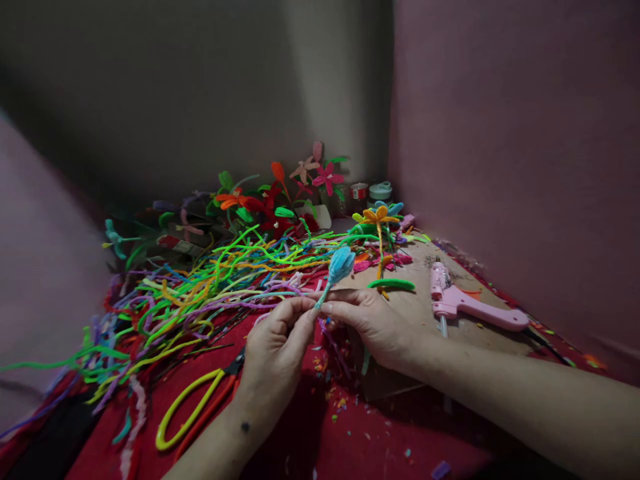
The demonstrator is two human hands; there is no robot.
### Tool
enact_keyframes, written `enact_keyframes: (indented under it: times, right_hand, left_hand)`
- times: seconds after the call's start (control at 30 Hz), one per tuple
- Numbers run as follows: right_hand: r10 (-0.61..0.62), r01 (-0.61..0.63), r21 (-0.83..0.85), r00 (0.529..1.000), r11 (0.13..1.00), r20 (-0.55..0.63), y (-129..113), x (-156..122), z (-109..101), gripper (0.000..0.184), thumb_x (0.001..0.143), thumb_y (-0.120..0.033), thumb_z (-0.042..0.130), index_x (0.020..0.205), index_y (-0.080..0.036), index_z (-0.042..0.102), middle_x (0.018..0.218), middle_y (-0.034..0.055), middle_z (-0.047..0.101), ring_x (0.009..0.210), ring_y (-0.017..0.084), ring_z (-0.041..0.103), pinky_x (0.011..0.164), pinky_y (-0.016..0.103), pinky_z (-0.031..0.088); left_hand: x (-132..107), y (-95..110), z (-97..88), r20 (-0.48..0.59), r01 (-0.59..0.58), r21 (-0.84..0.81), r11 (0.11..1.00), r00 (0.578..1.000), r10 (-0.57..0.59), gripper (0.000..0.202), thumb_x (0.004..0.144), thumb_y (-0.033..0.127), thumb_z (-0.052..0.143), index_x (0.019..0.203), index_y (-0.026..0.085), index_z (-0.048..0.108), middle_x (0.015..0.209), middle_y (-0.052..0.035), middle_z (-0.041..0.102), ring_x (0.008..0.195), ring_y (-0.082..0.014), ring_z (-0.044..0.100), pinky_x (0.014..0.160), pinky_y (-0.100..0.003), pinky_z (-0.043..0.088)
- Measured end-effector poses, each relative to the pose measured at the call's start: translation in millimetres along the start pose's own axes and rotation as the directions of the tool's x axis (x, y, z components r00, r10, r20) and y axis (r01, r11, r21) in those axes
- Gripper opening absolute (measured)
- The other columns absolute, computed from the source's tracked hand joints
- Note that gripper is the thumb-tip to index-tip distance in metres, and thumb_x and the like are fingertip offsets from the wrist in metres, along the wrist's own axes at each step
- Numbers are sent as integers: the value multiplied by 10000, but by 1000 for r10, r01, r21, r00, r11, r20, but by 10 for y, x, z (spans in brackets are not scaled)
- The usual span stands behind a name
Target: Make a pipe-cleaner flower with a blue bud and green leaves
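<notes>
Left hand (280, 353), right hand (373, 323) — fingertips of both pinching blue flower (341, 265) by stem, near left edge of cardboard (415, 313). Pink glue gun (463, 303) toward right edge — red jar label (359, 193) unreadable.

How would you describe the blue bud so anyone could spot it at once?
Over the red cloth, the left hand and right hand meet near the picture's centre. A thin stem slants up between them to the blue bud. Its petals are closed, unlike the open orange flower behind it.
</notes>
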State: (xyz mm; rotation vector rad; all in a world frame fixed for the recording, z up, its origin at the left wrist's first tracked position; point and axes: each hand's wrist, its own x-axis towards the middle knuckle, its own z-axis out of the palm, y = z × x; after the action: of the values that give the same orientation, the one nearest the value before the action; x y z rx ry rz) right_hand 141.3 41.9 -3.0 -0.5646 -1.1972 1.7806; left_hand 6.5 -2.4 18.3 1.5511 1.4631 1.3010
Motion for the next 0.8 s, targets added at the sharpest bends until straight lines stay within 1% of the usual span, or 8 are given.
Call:
enact_keyframes:
  times: [0.1,0.17,0.23,0.37,0.53,0.6,0.7,0.8]
  right_hand:
    - [-9,10,24,999,1000,-36,17,-1,0,108,680,-279,688,674,-173,673,661,-25,586,659,104,503,686,250,397]
    - [-14,15,11,998,1000,-56,29,-3,-4,129,678,-302,699,676,-175,679,680,-21,584,663,103,500,677,249,392]
    - [-30,27,-40,995,999,-92,39,-5,-14,127,681,-310,702,684,-184,695,737,-9,589,710,111,513,705,257,396]
    - [-108,88,-149,985,985,-131,48,-4,-31,91,685,-282,698,656,-196,711,856,13,584,864,138,527,821,280,390]
    - [-118,103,-151,988,983,-97,51,-7,-35,100,718,-287,670,705,-204,724,881,25,588,916,159,525,867,310,385]
    - [-137,117,-199,987,973,-88,41,-11,-39,122,736,-302,658,693,-208,723,881,24,586,927,160,518,882,309,373]
    - [-146,124,-254,987,959,-68,8,-14,-41,154,751,-302,651,647,-207,713,832,11,576,879,145,518,870,293,368]
    - [-101,97,-243,995,965,-5,-28,-14,-34,164,776,-310,623,700,-206,725,801,4,599,826,135,527,839,289,381]
  left_hand:
    - [-12,0,7,19,73,-51,996,997,-72,125,768,291,620,825,184,651,626,23,577,498,-79,418,457,-176,325]
    - [-26,-15,17,16,81,-47,996,997,-81,140,777,308,611,837,187,650,574,34,525,468,-76,367,427,-179,286]
    - [-34,-40,28,19,68,-37,997,998,-68,159,795,324,589,858,189,646,556,37,490,463,-80,345,422,-185,276]
    - [-25,-109,37,41,15,21,1000,999,-16,194,830,337,544,919,189,632,624,22,507,505,-85,366,451,-187,301]
    - [-21,-149,42,44,-49,88,995,998,45,168,849,311,516,900,189,619,660,14,522,573,-99,422,526,-192,360]
    - [-24,-132,38,46,-16,54,998,999,14,157,840,311,529,887,189,615,652,17,516,574,-99,428,518,-187,355]
    - [-15,-75,16,66,105,-43,994,993,-102,154,810,325,573,849,180,607,603,34,477,512,-77,385,446,-170,291]
    - [12,-11,-13,110,224,-163,961,972,-208,176,779,338,610,804,165,591,558,56,431,446,-46,310,403,-155,220]
